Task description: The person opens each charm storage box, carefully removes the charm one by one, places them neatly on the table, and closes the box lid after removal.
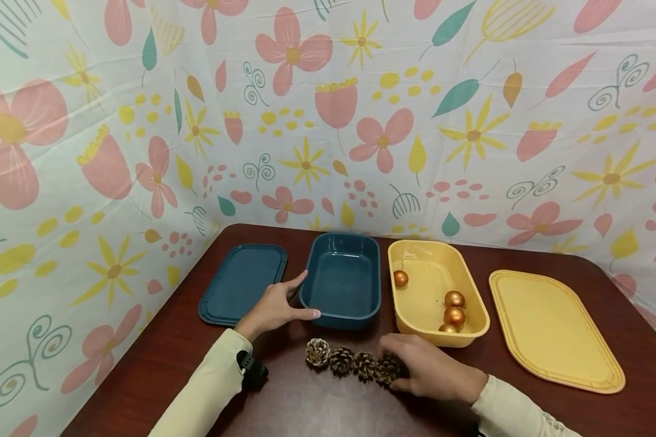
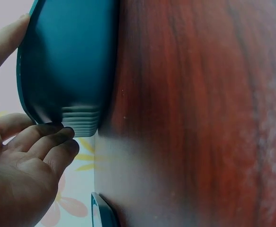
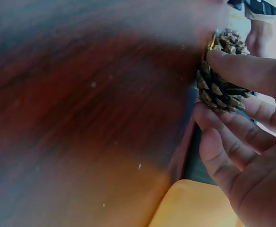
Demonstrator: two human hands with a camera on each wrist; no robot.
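My left hand (image 1: 273, 308) rests on the near left corner of a deep blue plastic container (image 1: 347, 317), thumb and fingers spread along its outside. Ribs at the container's end (image 2: 80, 120) show beside those fingers in the left wrist view. With thumb and fingertips my right hand (image 1: 434, 367) grips a pine cone (image 3: 219, 92), the rightmost in a short row in front of the containers. To its left, more pine cones stand close together, among them a pale-tipped one (image 1: 317, 352) at the row's left end and a darker one (image 1: 341, 362) beside it.
A yellow container (image 1: 423, 291) right of the blue one holds several shiny copper-coloured balls (image 1: 455, 315). The flat blue lid (image 1: 245, 282) lies at the left, the yellow lid (image 1: 557, 331) at the right. Flower-printed cloth (image 1: 382, 182) hangs behind the dark wooden table (image 1: 284, 406).
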